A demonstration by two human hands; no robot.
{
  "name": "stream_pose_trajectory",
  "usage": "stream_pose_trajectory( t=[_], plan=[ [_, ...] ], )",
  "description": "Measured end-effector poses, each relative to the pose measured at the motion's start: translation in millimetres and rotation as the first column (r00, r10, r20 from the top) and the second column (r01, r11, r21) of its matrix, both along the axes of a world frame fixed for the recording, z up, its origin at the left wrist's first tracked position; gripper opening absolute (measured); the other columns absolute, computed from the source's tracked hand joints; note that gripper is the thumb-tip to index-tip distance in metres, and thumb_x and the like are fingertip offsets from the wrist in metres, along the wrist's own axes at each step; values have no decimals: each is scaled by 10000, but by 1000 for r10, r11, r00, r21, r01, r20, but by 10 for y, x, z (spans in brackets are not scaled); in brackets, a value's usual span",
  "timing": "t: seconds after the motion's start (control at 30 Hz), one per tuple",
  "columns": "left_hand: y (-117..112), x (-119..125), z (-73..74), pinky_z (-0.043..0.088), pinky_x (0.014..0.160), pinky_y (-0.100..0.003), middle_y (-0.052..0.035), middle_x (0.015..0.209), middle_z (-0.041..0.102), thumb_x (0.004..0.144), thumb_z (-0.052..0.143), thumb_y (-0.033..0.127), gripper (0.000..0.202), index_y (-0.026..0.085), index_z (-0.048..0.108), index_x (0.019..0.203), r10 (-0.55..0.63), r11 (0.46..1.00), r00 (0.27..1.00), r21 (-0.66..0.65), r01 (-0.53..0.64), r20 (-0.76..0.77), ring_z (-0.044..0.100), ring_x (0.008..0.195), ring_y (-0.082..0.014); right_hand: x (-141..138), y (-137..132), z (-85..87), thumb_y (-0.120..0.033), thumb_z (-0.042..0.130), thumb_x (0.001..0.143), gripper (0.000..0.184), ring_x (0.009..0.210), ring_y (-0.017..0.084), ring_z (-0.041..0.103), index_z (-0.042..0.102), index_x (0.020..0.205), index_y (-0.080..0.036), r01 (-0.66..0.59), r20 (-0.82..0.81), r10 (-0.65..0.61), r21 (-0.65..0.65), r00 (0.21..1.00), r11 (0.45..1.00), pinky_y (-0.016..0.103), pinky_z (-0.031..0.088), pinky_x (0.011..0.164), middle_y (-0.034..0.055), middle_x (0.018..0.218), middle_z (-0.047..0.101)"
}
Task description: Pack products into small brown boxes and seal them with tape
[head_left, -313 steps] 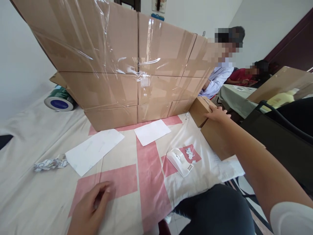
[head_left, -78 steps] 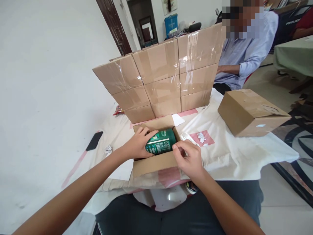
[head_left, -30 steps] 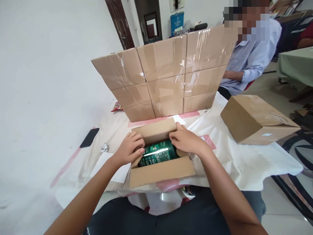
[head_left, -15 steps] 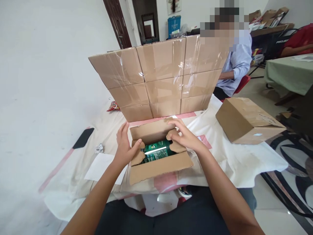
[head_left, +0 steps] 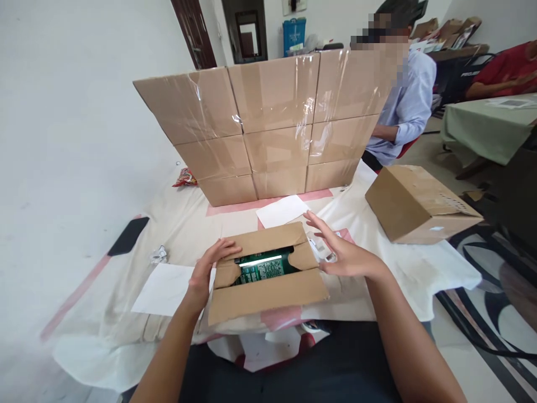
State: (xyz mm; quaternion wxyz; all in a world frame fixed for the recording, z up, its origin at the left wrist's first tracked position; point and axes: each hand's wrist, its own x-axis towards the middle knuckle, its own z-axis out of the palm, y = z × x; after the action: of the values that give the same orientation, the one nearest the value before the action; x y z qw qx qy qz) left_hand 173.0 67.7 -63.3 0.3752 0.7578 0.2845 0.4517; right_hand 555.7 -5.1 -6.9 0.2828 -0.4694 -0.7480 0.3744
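A small cardboard box (head_left: 268, 291) lies on the table in front of me with its long flaps spread apart and the short end flaps folded inward. In its opening shows a green can (head_left: 263, 269) with printed labels, lying on its side; its ends are hidden under the end flaps. My left hand (head_left: 210, 266) is open against the left end, with its stretched fingers resting on the far flap. Just off the right end, my right hand (head_left: 342, 250) is open with fingers apart, holding nothing. Near it lies a clear plastic piece (head_left: 321, 246), partly hidden.
A taped cardboard wall (head_left: 277, 134) stands behind the box. On the right sits a larger carton (head_left: 419, 207). White sheets (head_left: 161, 290), a black phone-like slab (head_left: 129, 236) and crumpled scrap (head_left: 159, 255) lie on the cloth. A person in a light blue shirt (head_left: 413, 95) sits beyond.
The far flap, upright before, has come down toward the opening. My right hand has let go of the right end flap and moved right. A white sheet behind the box now shows.
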Motion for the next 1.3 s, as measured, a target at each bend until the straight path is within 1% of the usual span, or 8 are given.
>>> stream_pose_trajectory(
  t=[0.27,0.4,0.53,0.8,0.9,1.07,1.17,1.3],
  plan=[
    [19,83,-6,325,1184,-628,-202,1354,652,745,2,965,1163,197,419,1513,18,997,995,-76,-11,94,601,1307,-389,-59,33,46,-463,832,779,1246,1606,296,60,-61,1644,-380,-51,-65,46,-88,997,995,539,157,1276,48,1745,7],
    [-52,67,47,340,1190,-592,-144,1461,587,986,331,681,656,271,453,1484,67,988,998,-142,-63,21,547,1375,-333,-205,64,5,-440,703,904,1022,1586,269,195,-1,1644,-412,60,-156,-72,-82,985,995,515,225,1264,40,1736,121],
    [-93,90,110,259,1235,-623,-110,1369,668,977,518,389,245,237,650,1118,47,999,992,20,-45,-121,400,1483,-311,-271,95,-6,-393,635,937,883,1585,278,188,99,1639,-417,104,-137,-118,-106,983,989,522,248,1253,26,1732,118],
    [-67,70,103,318,1210,-628,-76,1367,672,983,423,235,248,228,658,908,38,991,987,135,-17,-154,395,1483,-293,-311,60,91,-370,596,954,844,1606,242,76,104,1639,-411,77,-149,-100,-153,984,985,498,212,1268,-7,1739,54],
    [-110,38,266,213,1246,-645,-51,1386,667,1004,373,238,302,257,662,1090,82,974,931,226,1,-357,426,1469,-274,-313,44,60,-374,620,941,861,1600,246,120,117,1639,-407,103,-155,-126,-144,980,984,490,260,1251,7,1738,94],
    [-394,289,567,66,1247,-649,-40,1501,574,980,530,477,576,362,415,1533,347,876,643,481,39,-683,491,1400,-344,-197,118,44,-404,609,920,631,1325,273,543,420,1512,-294,427,-273,-416,-21,867,904,425,506,989,123,1501,532],
    [-469,455,521,139,1224,-623,-48,1573,492,932,588,578,669,346,422,1537,432,809,621,586,55,-654,508,1365,-392,-37,132,38,-421,532,920,373,1106,254,620,634,1215,-216,606,-234,-604,-72,762,792,389,510,891,105,1255,667],
    [-332,423,414,218,1198,-604,-26,1551,517,962,524,601,678,380,346,1578,441,788,644,613,55,-625,519,1369,-386,144,31,-116,-433,494,900,307,864,215,602,652,803,-189,587,-127,-616,-206,777,783,344,458,792,37,864,667]
  ],
)
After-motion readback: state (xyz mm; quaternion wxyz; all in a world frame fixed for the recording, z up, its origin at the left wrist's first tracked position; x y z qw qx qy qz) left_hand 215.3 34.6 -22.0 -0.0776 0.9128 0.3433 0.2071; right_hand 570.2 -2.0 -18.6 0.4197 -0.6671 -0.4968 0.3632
